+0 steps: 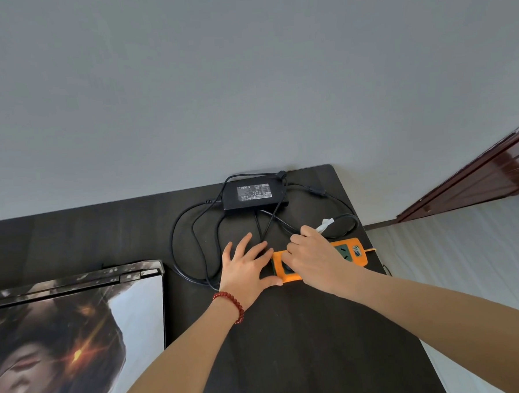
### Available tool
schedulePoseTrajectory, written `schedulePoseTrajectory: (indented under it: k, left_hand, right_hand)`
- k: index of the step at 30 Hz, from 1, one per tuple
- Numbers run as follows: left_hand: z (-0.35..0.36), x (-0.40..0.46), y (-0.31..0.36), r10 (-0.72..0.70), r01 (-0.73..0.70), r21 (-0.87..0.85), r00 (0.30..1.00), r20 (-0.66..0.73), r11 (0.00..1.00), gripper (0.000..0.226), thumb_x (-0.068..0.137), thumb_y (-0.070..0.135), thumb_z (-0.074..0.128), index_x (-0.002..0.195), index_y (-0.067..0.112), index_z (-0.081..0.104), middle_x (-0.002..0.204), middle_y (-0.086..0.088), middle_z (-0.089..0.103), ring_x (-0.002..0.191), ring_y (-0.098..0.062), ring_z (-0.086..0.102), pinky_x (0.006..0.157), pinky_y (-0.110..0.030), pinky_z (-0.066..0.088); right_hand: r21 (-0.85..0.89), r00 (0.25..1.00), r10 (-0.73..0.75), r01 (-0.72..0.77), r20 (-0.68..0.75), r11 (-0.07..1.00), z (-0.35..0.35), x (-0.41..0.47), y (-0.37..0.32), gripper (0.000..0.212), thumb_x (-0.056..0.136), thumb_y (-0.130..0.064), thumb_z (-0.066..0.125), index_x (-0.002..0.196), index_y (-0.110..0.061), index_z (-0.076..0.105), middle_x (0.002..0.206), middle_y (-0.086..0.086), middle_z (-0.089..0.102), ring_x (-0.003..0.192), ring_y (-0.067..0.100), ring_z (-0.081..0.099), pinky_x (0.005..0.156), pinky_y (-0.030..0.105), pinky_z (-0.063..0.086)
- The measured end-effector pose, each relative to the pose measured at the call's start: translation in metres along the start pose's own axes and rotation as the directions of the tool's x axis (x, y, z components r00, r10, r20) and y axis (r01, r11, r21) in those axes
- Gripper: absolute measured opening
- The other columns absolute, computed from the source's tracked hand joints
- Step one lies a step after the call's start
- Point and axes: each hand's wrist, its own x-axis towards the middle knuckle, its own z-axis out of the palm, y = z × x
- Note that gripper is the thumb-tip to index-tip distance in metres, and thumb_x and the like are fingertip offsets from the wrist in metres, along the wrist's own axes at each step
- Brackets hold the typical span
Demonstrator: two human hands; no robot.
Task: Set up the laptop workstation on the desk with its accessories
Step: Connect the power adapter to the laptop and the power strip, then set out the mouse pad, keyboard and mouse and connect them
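An orange power strip (349, 249) lies near the right edge of the dark desk (289, 330). My left hand (246, 264) lies flat with fingers spread, its thumb and fingertips against the strip's left end. My right hand (311, 258) curls over a black plug (287, 268) at the strip's left socket; the plug is mostly hidden. The black power adapter (255, 194) sits at the back of the desk with its black cable (191, 245) looped around it. A closed laptop (73, 335) with a printed picture on its lid lies at the left.
A grey wall rises behind the desk. A dark red wooden door frame (477, 182) and pale floor (466, 260) are at the right. A white tag (325, 224) hangs on the cable behind my right hand.
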Motion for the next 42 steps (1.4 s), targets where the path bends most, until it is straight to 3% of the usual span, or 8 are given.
schedulePoseTrajectory:
  k: [5,12,16,21,24,28,35,42]
  left_hand:
    - [-0.003,-0.001,0.002,-0.010,0.010,0.018,1.000,0.023,1.000,0.067,0.085,0.060,0.043,0.143,0.031,0.026,0.155,0.007,0.017,0.144,-0.020,-0.006,0.116,-0.053,-0.003]
    - [-0.011,-0.006,0.012,-0.080,0.075,0.087,0.996,0.047,0.993,0.066,0.086,0.062,0.042,0.143,0.033,0.025,0.157,0.002,0.010,0.144,-0.026,-0.007,0.112,-0.058,-0.003]
    - [-0.025,-0.032,0.016,-0.168,0.171,0.078,0.985,-0.040,0.982,0.058,0.093,0.048,0.040,0.144,0.026,0.024,0.156,-0.001,0.011,0.144,-0.024,-0.004,0.113,-0.057,-0.002]
    - [-0.050,-0.100,0.002,-0.322,0.312,-0.085,0.926,-0.196,0.946,0.047,0.095,0.036,0.038,0.140,0.025,0.032,0.152,0.002,0.026,0.143,-0.018,0.010,0.116,-0.048,0.004]
    - [-0.068,-0.150,-0.017,-0.400,0.376,-0.136,0.878,-0.264,0.916,0.045,0.095,0.036,0.038,0.138,0.025,0.037,0.146,0.004,0.036,0.138,-0.017,0.026,0.115,-0.040,0.014]
    - [-0.084,-0.214,-0.038,-0.491,0.438,-0.228,0.819,-0.298,0.869,0.040,0.095,0.035,0.040,0.133,0.024,0.044,0.139,0.002,0.047,0.127,-0.021,0.043,0.111,-0.040,0.029]
    - [-0.075,-0.371,-0.063,-0.616,0.440,-0.440,0.646,-0.450,0.783,0.030,0.091,0.024,0.049,0.118,0.021,0.060,0.121,0.001,0.062,0.106,-0.020,0.059,0.094,-0.036,0.047]
    - [-0.013,-0.605,-0.107,-0.864,0.592,-0.630,0.307,-0.400,0.502,0.027,0.091,0.022,0.050,0.114,0.018,0.062,0.111,-0.001,0.064,0.099,-0.022,0.061,0.088,-0.031,0.046]
  right_hand:
    - [0.035,1.000,0.019,-0.019,-0.002,0.999,0.004,-0.001,0.000,0.008,0.079,-0.020,0.067,0.076,-0.013,0.064,0.068,0.001,0.064,0.069,0.019,0.057,0.071,0.034,0.042]
    - [0.046,0.997,0.070,-0.072,0.032,0.996,0.001,-0.001,-0.002,0.018,0.092,-0.018,0.052,0.104,-0.007,0.059,0.100,0.009,0.065,0.097,0.025,0.055,0.091,0.039,0.034]
    - [-0.019,0.994,0.091,-0.090,0.053,0.996,-0.006,-0.002,-0.008,0.022,0.091,-0.018,0.052,0.111,-0.008,0.055,0.109,0.010,0.065,0.107,0.027,0.052,0.097,0.043,0.031]
    - [-0.057,0.966,0.236,-0.231,0.106,0.971,-0.019,-0.011,-0.026,0.041,0.084,-0.022,0.059,0.123,-0.010,0.052,0.126,0.012,0.055,0.129,0.030,0.036,0.113,0.060,0.004]
    - [0.158,0.959,0.279,-0.284,0.058,0.946,-0.044,-0.016,-0.057,0.052,0.088,-0.023,0.053,0.137,-0.014,0.037,0.141,0.010,0.040,0.138,0.029,0.024,0.114,0.057,0.004]
    - [0.465,0.963,0.253,-0.182,-0.096,0.866,-0.086,-0.023,-0.114,0.038,0.096,-0.025,0.038,0.134,-0.017,0.041,0.138,0.003,0.046,0.128,0.023,0.040,0.107,0.040,0.032]
    - [0.709,0.981,0.115,0.028,-0.153,0.705,-0.145,-0.041,-0.259,0.033,0.097,-0.021,0.035,0.123,-0.016,0.055,0.126,0.003,0.058,0.114,0.023,0.052,0.095,0.038,0.044]
    - [0.747,0.966,-0.164,0.257,-0.198,0.613,-0.198,-0.058,-0.477,0.031,0.096,-0.021,0.038,0.119,-0.018,0.058,0.124,0.000,0.061,0.112,0.021,0.055,0.097,0.034,0.044]
